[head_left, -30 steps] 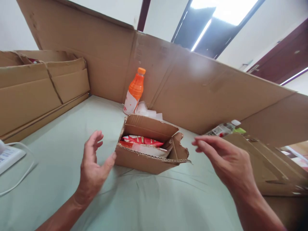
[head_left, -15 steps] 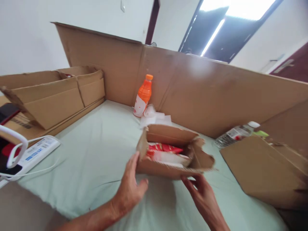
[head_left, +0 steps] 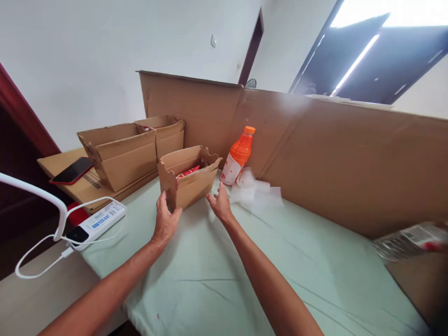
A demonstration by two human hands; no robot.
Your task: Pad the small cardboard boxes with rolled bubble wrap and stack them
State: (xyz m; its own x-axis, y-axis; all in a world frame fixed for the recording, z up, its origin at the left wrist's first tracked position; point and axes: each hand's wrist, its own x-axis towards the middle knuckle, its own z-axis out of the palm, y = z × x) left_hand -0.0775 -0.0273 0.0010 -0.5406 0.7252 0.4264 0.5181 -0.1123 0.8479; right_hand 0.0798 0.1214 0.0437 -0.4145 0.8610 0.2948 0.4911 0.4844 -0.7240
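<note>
A small torn cardboard box (head_left: 191,183) with a red packet (head_left: 188,171) inside stands on the pale green cloth (head_left: 266,261), close to the larger boxes at the left. My left hand (head_left: 165,220) grips its near left corner. My right hand (head_left: 220,203) presses against its right lower edge, fingers spread. An orange drink bottle (head_left: 240,156) stands just right of the box, with crumpled clear plastic (head_left: 252,191) at its foot.
Two larger open cardboard boxes (head_left: 129,151) sit on flat cardboard with a phone (head_left: 72,170) at the left. A white power strip (head_left: 95,222) and cable lie near the table's left edge. A tall cardboard wall (head_left: 315,144) lines the back. A clear bottle (head_left: 409,240) lies far right.
Both hands have closed in on the small box and pushed it away and leftward, toward the larger boxes. My view has swung left, so the orange bottle now appears to the right of the box.
</note>
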